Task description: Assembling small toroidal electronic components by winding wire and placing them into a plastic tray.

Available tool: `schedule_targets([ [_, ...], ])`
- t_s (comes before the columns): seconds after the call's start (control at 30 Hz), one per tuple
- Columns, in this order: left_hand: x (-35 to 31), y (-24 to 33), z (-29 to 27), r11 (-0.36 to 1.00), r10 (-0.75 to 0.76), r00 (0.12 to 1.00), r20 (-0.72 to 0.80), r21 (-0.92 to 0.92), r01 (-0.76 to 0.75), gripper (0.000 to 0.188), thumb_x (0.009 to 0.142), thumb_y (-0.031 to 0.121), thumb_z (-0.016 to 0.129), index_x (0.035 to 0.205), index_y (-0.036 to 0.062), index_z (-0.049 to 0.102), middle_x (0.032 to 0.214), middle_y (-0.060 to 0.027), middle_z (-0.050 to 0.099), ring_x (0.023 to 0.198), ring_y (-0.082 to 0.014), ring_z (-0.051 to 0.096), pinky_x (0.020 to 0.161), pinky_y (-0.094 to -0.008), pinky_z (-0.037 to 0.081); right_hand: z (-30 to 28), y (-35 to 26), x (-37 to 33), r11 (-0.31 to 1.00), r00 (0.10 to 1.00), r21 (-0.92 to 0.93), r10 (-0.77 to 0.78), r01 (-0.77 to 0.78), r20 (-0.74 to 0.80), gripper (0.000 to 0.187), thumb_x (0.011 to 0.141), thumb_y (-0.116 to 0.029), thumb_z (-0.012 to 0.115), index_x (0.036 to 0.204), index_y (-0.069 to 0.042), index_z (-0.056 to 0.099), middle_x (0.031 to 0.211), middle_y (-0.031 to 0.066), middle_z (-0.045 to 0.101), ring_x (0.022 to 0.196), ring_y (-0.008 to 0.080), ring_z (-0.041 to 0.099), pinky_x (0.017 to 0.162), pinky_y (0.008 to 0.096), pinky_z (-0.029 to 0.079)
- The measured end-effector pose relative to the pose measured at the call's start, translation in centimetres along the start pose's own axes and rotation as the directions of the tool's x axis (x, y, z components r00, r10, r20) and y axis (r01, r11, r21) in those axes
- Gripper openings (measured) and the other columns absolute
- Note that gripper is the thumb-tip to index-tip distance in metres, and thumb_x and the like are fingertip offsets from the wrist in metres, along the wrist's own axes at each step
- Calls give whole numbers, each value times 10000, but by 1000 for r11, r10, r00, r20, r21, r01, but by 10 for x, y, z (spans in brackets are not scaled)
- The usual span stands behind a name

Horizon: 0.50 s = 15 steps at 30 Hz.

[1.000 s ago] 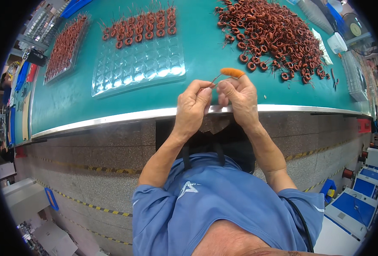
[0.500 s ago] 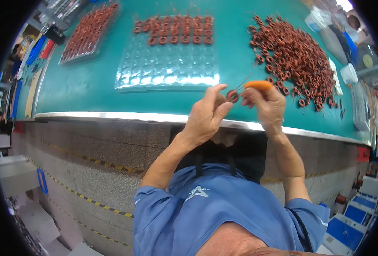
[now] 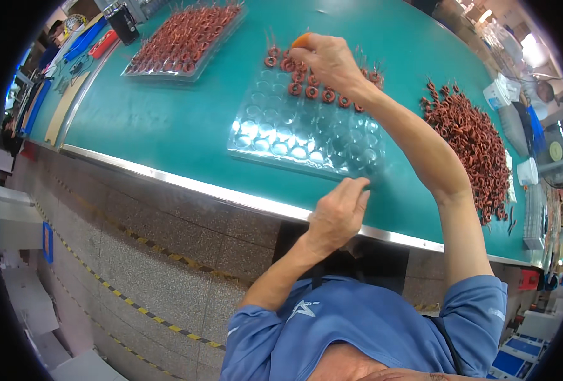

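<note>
My right hand (image 3: pixel 333 62) reaches over the far rows of a clear plastic tray (image 3: pixel 281 130). It is closed around an orange-handled tool (image 3: pixel 302 41) whose working end is hidden; whether a coil is also in the fingers cannot be seen. Small ring-shaped coils wound in reddish-brown wire (image 3: pixel 311 93) fill the tray's far pockets, their wire ends sticking up. The nearer pockets hold no coils. My left hand (image 3: pixel 339 213) hovers by the table's front edge, just short of the tray's near right corner. Its thumb and forefinger are apart, with nothing visible between them.
A loose heap of similar coils (image 3: pixel 469 146) lies on the green table (image 3: pixel 167 127) to the right. A second tray full of coils (image 3: pixel 183 41) stands at the far left, near a black container (image 3: pixel 121 24). White tubs (image 3: pixel 527 171) stand beyond the heap.
My right hand has moved from near the table's front edge to the tray's far rows with the orange-handled tool. The coil between my hands is no longer visible there. The view has shifted.
</note>
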<state>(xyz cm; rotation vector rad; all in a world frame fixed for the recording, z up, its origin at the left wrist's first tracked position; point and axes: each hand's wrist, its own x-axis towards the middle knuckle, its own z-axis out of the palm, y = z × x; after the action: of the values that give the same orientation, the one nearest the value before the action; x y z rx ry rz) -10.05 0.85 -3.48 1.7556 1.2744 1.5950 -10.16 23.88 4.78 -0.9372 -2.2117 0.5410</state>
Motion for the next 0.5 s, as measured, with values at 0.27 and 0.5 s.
schedule_targets([
  [0.27,-5,-2,-6,998,-43,998,46,-47,45,154,897,51,566,1036,-15,561,860,-174,588,734,-356,602,635,-407,496,44,29,23,981,990,-178,-56,78,127,298,872,-242,628,1072,-25,666,865,171,704,766,320,673,731,399,521],
  [0.5,-2,-7,2,992,-82,996,20,-90,84,146,910,93,599,1030,14,623,905,-163,647,762,-317,638,672,-366,506,-66,50,-13,941,996,-331,-88,77,-21,314,910,-236,592,1096,16,624,945,189,693,835,324,670,786,405,517],
])
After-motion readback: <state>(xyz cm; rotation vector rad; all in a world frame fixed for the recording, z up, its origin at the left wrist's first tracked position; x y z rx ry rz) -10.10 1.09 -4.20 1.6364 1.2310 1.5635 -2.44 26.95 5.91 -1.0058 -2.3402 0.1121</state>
